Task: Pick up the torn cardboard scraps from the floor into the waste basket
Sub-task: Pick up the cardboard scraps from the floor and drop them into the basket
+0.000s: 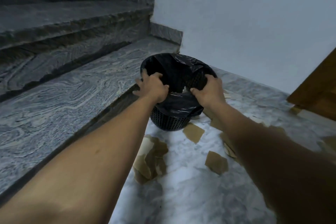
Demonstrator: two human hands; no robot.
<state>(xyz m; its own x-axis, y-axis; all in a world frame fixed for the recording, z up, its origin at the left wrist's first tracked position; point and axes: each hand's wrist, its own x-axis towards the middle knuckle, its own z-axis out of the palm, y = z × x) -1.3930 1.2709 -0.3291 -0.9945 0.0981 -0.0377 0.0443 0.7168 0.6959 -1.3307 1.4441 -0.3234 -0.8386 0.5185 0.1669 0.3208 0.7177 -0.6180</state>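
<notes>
A black mesh waste basket [168, 121] with a black plastic liner [174, 71] stands on the marble floor by the bottom stair. My left hand [153, 87] grips the near left rim and liner. My right hand [209, 91] grips the near right rim and liner. Brown torn cardboard scraps lie on the floor in front of the basket: a crumpled pile [151, 158], a flat piece [193, 132] and a smaller piece [216, 162]. More scraps [229, 149] are partly hidden under my right forearm. A pale scrap [184, 89] shows inside the basket.
Grey stone stairs [63, 42] rise on the left, with the lowest step edge right beside the basket. A pale wall [245, 14] stands behind. A brown wooden panel [316, 92] juts in at the right.
</notes>
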